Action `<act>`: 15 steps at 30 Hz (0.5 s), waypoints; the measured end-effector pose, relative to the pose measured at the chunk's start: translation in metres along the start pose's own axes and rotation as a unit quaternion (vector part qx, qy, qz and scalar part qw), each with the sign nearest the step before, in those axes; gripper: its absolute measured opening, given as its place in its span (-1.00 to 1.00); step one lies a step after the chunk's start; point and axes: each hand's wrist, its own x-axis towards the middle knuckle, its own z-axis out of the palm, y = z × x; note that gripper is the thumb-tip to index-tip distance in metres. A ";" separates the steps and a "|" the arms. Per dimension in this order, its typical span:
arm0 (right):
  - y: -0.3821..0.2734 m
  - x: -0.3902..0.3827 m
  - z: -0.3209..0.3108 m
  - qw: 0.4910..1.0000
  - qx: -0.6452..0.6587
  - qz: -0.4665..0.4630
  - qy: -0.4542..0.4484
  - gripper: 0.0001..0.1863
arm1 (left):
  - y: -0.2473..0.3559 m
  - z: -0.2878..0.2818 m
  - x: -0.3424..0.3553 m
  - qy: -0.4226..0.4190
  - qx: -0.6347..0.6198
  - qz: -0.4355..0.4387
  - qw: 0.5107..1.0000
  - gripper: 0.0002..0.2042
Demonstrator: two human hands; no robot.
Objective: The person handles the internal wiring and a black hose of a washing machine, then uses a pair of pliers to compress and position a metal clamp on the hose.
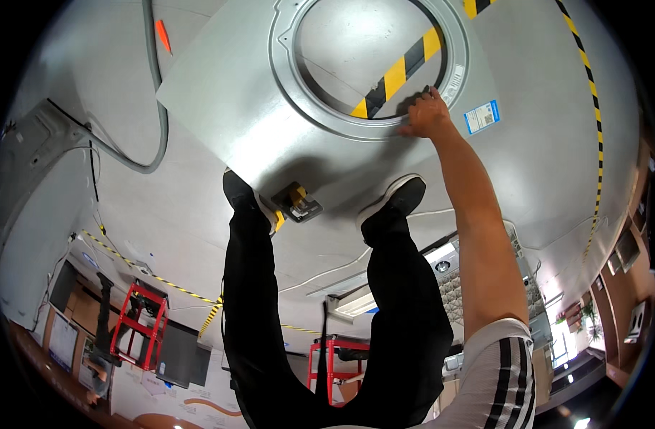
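A large silver-grey panel [220, 107] with a round opening and a raised ring [291, 86] around it spans the upper middle, casting a shadow on the grey floor. My right hand [425, 114] is at the lower right of the opening, fingers curled over the ring's edge. Yellow-and-black tape [395, 75] shows through the opening. A small dark square object [296, 202] lies on the floor below the panel, between my two shoes [399, 200]. A blue-edged white label [481, 116] is right of my hand. My left hand is not in view.
A grey hose [148, 161] and an orange object [163, 36] are at left, near a grey metal body part [37, 214]. White cables [327, 272] cross the floor. Red carts [138, 325], a patterned appliance [452, 286] and another person [98, 372] are farther off. Hazard tape [597, 129] runs along the right.
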 end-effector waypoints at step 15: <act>-0.004 -0.132 -0.083 0.986 0.101 -0.117 0.056 -0.11 | 0.077 -0.065 -0.001 0.081 -0.090 -0.029 0.992 -0.66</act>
